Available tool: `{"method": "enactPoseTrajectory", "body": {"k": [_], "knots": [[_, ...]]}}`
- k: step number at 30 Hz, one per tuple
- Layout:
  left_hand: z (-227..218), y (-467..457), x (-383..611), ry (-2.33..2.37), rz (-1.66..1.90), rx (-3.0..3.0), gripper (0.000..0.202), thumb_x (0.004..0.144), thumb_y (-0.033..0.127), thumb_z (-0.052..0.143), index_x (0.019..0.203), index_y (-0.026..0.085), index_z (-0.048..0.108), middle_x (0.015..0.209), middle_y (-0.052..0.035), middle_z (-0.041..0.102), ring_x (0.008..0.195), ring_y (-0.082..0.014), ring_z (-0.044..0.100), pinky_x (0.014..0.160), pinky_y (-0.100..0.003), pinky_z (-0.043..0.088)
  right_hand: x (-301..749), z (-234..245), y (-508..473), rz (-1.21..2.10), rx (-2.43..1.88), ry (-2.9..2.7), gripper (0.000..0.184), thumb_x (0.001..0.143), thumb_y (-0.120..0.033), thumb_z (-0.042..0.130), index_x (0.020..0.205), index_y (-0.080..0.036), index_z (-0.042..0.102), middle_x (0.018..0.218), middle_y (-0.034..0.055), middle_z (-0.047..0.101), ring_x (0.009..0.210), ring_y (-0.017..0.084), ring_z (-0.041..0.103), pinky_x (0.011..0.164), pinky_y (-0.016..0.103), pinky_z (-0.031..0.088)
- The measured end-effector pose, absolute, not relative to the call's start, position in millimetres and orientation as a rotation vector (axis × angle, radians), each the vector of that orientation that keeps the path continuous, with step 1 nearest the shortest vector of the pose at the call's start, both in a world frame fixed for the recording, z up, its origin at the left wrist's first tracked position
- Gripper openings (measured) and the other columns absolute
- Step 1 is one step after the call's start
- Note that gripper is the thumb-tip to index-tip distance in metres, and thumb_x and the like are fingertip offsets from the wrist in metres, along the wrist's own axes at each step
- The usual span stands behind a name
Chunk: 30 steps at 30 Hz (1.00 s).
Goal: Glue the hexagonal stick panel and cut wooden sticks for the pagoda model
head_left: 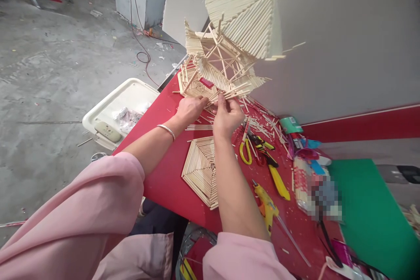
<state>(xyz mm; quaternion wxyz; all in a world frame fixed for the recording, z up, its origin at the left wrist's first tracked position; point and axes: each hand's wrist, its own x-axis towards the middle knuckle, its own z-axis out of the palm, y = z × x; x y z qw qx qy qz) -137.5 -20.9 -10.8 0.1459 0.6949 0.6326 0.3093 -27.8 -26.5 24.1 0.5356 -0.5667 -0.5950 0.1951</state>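
Note:
A pagoda-like model (226, 52) built of thin wooden sticks stands at the far end of the red table, with a slatted roof on top and an open lattice below. My right hand (229, 116) is closed in front of its lower tier, pinching a few thin wooden sticks (238, 90) that fan out to the right. Close beside it, my left hand (192, 110) has its fingers bent together near the model's base; whatever they grip is hidden. Nearer me lies a flat hexagonal stick panel (198, 170), partly covered by my right forearm.
Loose sticks (259, 127) litter the red table (164, 157). To the right lie yellow-handled scissors (245, 151), pliers (278, 181), a yellow glue gun (267, 205) and a bag of sticks (302, 179). A green board (370, 210) sits beyond. At left is a white bin lid (108, 100).

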Motion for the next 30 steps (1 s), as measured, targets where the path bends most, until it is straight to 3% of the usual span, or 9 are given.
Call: {"method": "enactPoseTrajectory", "body": {"k": [5,13,18,25,30], "knots": [[-9.3,-22.1,-137.3,1.813,0.89,2.017,0.026,0.095,0.018,0.045,0.104,0.021,0.07,0.102,-0.0105,0.071,0.082,-0.0223,0.065,0.061,-0.031,0.037,-25.9,24.1,-28.4,0.453,-1.333,-1.425,0.039,0.094,-0.049,0.054,0.107,-0.017,0.074,0.086,0.0072,0.075,0.075,0.018,0.068,0.063,0.032,0.058],[-13.9,-21.1,-139.2,1.794,0.91,2.07,0.03,0.096,0.02,0.042,0.108,0.021,0.069,0.102,-0.0107,0.069,0.079,-0.0213,0.062,0.059,-0.031,0.032,-29.5,26.8,-33.2,0.446,-1.28,-1.387,0.045,0.093,-0.056,0.052,0.095,-0.017,0.073,0.077,0.0048,0.072,0.07,0.016,0.067,0.061,0.029,0.055],[-13.5,-22.3,-138.2,1.786,0.927,2.102,0.025,0.094,0.019,0.047,0.102,0.021,0.07,0.094,-0.011,0.069,0.075,-0.0219,0.061,0.057,-0.032,0.028,-27.9,23.8,-31.9,0.352,-1.314,-1.44,0.046,0.096,-0.056,0.047,0.1,-0.019,0.073,0.081,0.0058,0.073,0.072,0.017,0.069,0.069,0.033,0.055],[-10.8,-28.7,-138.2,1.515,1.252,2.156,0.022,0.09,0.017,0.051,0.095,0.021,0.073,0.083,-0.0092,0.068,0.073,-0.0197,0.058,0.059,-0.03,0.032,-15.2,39.0,-56.7,0.189,-1.324,-1.498,0.041,0.098,-0.048,0.045,0.092,-0.019,0.074,0.079,0.0069,0.073,0.075,0.017,0.068,0.077,0.033,0.052],[0.9,-46.4,-120.4,1.053,1.467,2.041,0.01,0.081,0.021,0.066,0.084,0.022,0.075,0.08,-0.0087,0.071,0.08,-0.0208,0.061,0.074,-0.033,0.045,16.2,63.5,-84.9,0.257,-1.353,-1.434,0.037,0.094,-0.05,0.052,0.087,-0.02,0.075,0.074,0.0047,0.072,0.07,0.017,0.064,0.072,0.031,0.049]]}}
